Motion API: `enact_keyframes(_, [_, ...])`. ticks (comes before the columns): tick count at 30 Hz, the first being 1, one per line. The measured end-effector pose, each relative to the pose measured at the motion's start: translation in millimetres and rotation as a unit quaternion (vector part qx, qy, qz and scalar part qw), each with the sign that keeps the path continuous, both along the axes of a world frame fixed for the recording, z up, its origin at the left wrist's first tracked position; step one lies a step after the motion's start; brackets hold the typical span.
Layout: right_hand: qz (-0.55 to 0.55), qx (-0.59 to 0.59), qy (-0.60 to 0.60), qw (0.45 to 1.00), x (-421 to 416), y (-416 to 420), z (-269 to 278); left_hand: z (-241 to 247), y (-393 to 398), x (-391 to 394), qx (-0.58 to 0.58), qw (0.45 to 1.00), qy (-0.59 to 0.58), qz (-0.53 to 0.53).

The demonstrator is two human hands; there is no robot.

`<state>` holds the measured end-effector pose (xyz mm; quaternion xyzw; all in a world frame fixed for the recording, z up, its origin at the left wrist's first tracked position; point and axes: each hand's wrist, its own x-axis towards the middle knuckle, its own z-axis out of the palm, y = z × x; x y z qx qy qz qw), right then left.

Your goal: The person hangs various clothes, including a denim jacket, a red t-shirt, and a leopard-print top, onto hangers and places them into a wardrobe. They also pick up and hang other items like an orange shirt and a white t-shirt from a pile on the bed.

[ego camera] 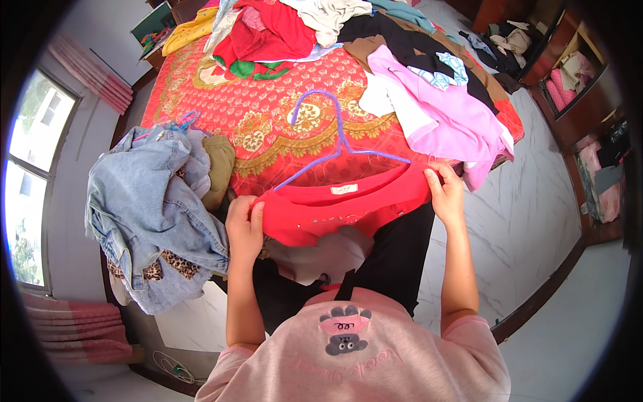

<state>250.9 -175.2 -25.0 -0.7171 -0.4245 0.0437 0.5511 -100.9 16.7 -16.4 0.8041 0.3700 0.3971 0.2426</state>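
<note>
Stretched between my hands is a red garment (346, 208) with small shiny decorations below its wide neckline and a white label inside. My left hand (244, 221) grips one shoulder of it, and my right hand (444, 188) pinches the other. A purple clothes hanger (342, 133) sits in the neck opening, its hook pointing away from me over the bed. Both ends of its arms go under the red fabric near the shoulders. The garment hangs above my lap, in front of the bed's near edge.
A red patterned bedspread (261, 115) covers the bed. Denim and fluffy clothes (150, 201) are heaped at the left. A pink garment (442, 110) overhangs the right edge; a red cloth (271, 35) lies in the far pile. An open cabinet (572, 75) holding clothes stands right.
</note>
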Motion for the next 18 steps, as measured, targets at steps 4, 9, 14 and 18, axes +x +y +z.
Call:
enact_keyframes(4, [0.015,0.029,-0.051,0.998,-7.3,2.4,5.6,6.2,-6.3,11.7,0.094,0.995,0.043,0.004])
enact_keyframes(9, [0.032,0.076,-0.025,0.996,-2.8,-2.3,-4.5,9.0,-7.9,11.6,0.13,0.991,0.031,0.032])
enact_keyframes(14, [-0.062,0.068,0.035,0.995,23.1,-16.6,-45.8,11.2,-3.6,7.7,0.135,0.99,0.037,0.029])
enact_keyframes(18, [-0.08,0.052,-0.067,0.993,-11.7,-11.0,-15.4,10.4,-1.5,2.1,0.136,0.99,0.03,-0.001])
